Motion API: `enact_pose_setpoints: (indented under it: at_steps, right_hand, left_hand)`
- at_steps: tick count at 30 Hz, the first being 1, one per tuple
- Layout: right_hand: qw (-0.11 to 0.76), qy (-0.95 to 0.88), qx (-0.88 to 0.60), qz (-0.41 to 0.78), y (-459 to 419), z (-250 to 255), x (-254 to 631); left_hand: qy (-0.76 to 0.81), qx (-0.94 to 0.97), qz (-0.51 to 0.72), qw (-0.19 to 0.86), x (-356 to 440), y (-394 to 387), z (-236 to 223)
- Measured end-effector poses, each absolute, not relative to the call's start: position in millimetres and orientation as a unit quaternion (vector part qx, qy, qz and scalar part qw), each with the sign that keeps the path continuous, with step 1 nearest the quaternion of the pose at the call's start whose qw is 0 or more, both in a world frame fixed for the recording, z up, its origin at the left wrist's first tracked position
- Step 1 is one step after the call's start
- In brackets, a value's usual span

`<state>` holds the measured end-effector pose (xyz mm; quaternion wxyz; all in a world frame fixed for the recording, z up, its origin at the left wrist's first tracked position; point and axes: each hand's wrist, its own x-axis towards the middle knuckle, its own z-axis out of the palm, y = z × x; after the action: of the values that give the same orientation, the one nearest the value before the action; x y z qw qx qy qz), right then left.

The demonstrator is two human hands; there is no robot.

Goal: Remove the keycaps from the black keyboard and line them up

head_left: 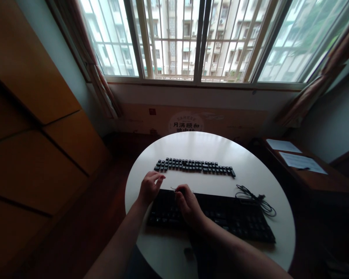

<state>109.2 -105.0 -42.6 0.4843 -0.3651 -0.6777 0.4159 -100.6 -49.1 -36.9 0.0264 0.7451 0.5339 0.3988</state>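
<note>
A black computer keyboard (235,219) lies on the round white table in front of me. Over its upper left part is my right hand (189,203), its fingers closed on a small tool with thin wire ends (173,189), which looks like a wire keycap puller. My left hand (150,188) hovers at the keyboard's upper left corner, with thumb and fingertips drawn together; whatever they may hold is too small to make out. Beyond the hands, loose black keycaps (189,164) stand in several neat rows. My right hand and forearm hide part of the keyboard.
The round table (215,149) has a coiled black cable (264,203) at its right. A small dark object (189,254) rests near the front edge. A brown side table (334,184) with paper sheets (302,162) stands at right, a wooden cabinet (61,155) at left, windows ahead.
</note>
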Motion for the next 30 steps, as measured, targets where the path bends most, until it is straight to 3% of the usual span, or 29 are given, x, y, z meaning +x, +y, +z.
enact_pose_setpoints:
  at_steps: [4, 7, 14, 30]
  right_hand:
    - [0.409, -0.775, -0.333, 0.349, -108.0, -16.9, 122.5]
    - [0.366, -0.795, -0.314, 0.368, -105.8, -9.0, 131.8]
    - [0.373, -0.757, -0.335, 0.419, -97.2, -35.6, 129.5]
    - [0.322, -0.814, -0.342, 0.343, -100.2, -37.9, 123.3]
  left_hand:
    - [0.552, 0.725, 0.406, 0.065, -101.4, -64.2, -44.4]
    - [0.567, 0.702, 0.426, 0.068, -104.7, -61.4, -47.3]
    - [0.575, 0.672, 0.460, 0.075, -107.5, -56.1, -47.1]
    - [0.582, 0.669, 0.458, 0.069, -105.8, -60.1, -45.1]
